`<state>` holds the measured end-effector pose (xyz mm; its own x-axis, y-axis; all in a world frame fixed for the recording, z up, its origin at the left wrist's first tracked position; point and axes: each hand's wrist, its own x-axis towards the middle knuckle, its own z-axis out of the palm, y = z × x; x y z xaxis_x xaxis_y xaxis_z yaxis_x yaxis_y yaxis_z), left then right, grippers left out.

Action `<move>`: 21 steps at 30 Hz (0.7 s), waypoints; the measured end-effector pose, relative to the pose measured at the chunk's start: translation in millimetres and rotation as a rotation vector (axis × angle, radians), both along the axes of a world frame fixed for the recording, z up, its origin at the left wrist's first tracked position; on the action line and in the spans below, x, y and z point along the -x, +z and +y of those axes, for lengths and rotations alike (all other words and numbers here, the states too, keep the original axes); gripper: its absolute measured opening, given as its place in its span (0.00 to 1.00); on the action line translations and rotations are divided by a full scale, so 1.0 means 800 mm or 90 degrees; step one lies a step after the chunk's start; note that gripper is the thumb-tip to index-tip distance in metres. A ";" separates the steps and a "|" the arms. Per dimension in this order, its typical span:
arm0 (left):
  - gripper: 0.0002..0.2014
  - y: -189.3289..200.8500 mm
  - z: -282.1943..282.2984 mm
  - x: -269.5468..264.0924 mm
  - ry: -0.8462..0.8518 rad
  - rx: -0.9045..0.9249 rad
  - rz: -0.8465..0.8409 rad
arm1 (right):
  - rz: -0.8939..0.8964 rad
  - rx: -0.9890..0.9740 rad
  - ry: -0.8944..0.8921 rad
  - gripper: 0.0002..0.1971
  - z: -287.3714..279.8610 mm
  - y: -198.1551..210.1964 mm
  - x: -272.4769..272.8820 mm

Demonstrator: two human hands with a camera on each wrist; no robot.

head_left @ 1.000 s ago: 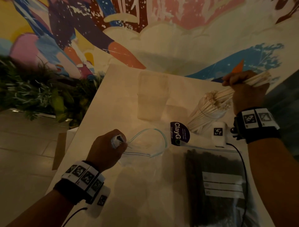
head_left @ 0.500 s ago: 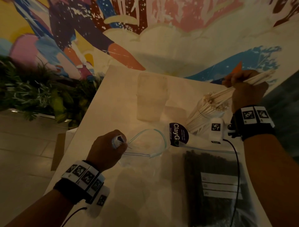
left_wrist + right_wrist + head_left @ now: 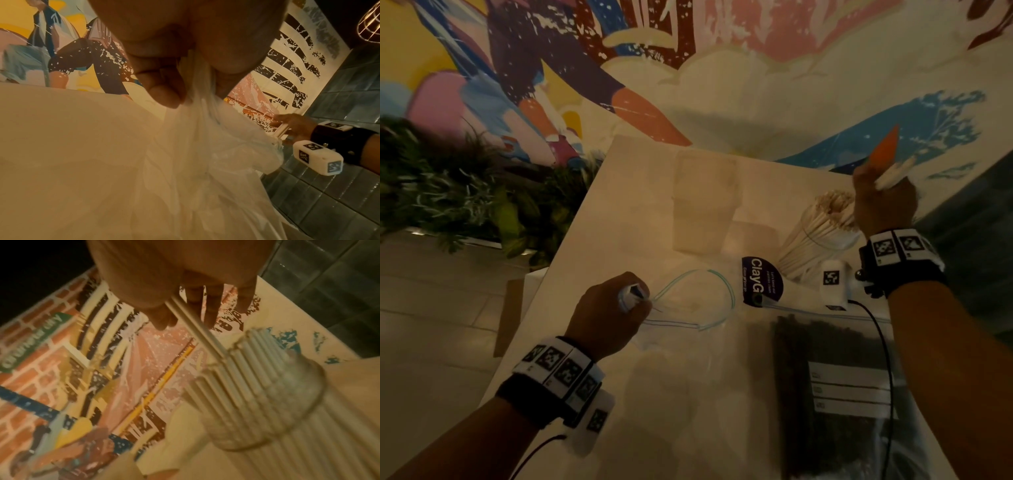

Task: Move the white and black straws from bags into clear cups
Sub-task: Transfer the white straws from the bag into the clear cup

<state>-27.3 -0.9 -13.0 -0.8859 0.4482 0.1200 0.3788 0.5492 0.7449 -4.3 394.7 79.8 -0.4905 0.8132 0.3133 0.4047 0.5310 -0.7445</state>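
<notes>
My right hand point(image 3: 883, 202) holds a few white straws point(image 3: 197, 331) whose lower ends reach into a clear cup point(image 3: 822, 240) packed with white straws point(image 3: 252, 382). The straws' top ends point(image 3: 893, 174) stick out above my fist. My left hand point(image 3: 613, 308) grips the bunched edge of an empty clear zip bag point(image 3: 688, 301), seen close in the left wrist view as crumpled plastic point(image 3: 197, 126). A second clear cup point(image 3: 703, 202) stands empty behind the bag. A zip bag of black straws point(image 3: 832, 394) lies flat at the near right.
Everything sits on a pale table point(image 3: 626, 192) against a painted mural wall point(image 3: 722, 68). A dark round ClayGo sticker point(image 3: 760, 281) lies between the cups and bags. Green plants point(image 3: 448, 202) stand left of the table; dark tiles point(image 3: 969, 246) lie to the right.
My right hand has tipped the held white straws from slanting to nearly upright, lowering them into the full cup. The left hand has stayed still on the bag.
</notes>
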 end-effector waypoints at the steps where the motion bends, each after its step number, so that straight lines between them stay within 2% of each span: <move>1: 0.02 0.001 0.000 0.000 -0.002 0.002 0.000 | -0.083 0.019 -0.002 0.25 0.004 -0.005 0.000; 3: 0.02 0.002 0.001 0.000 -0.005 0.006 0.004 | -0.203 0.019 -0.007 0.34 0.018 -0.019 -0.001; 4: 0.02 0.003 0.001 0.000 -0.003 0.006 0.005 | -0.201 -0.003 -0.021 0.40 0.021 -0.021 -0.001; 6: 0.03 0.003 0.002 0.000 0.002 0.003 0.005 | -0.084 -0.066 -0.037 0.51 0.019 -0.012 -0.002; 7: 0.03 0.003 0.002 -0.001 0.004 0.004 0.007 | -0.015 -0.110 -0.046 0.52 0.014 -0.001 -0.003; 9: 0.03 0.002 0.003 -0.001 0.007 0.006 0.008 | 0.090 -0.243 -0.043 0.46 0.008 0.018 -0.003; 11: 0.03 0.002 0.003 0.000 0.007 0.009 0.007 | 0.104 -0.361 -0.016 0.36 0.008 0.022 0.005; 13: 0.03 0.003 0.004 0.000 0.004 0.018 0.009 | -0.012 -0.369 0.045 0.29 0.007 0.010 0.015; 16: 0.02 0.007 0.005 -0.001 -0.004 0.026 0.013 | -0.387 -0.206 0.084 0.32 0.001 -0.024 0.017; 17: 0.02 0.008 0.005 -0.002 -0.005 0.024 0.010 | -0.436 -0.183 0.076 0.33 0.001 -0.030 0.016; 19: 0.03 0.008 0.002 -0.004 -0.002 0.023 0.007 | -0.356 -0.171 0.067 0.33 0.000 -0.031 0.016; 21: 0.03 0.006 0.000 -0.005 -0.003 0.022 0.001 | -0.169 -0.189 0.041 0.34 0.002 -0.026 0.014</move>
<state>-23.5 -1.2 -8.1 -0.8836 0.4562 0.1059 0.3827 0.5731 0.7246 -15.2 395.9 58.9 -0.6329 0.6717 0.3852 0.5217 0.7375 -0.4289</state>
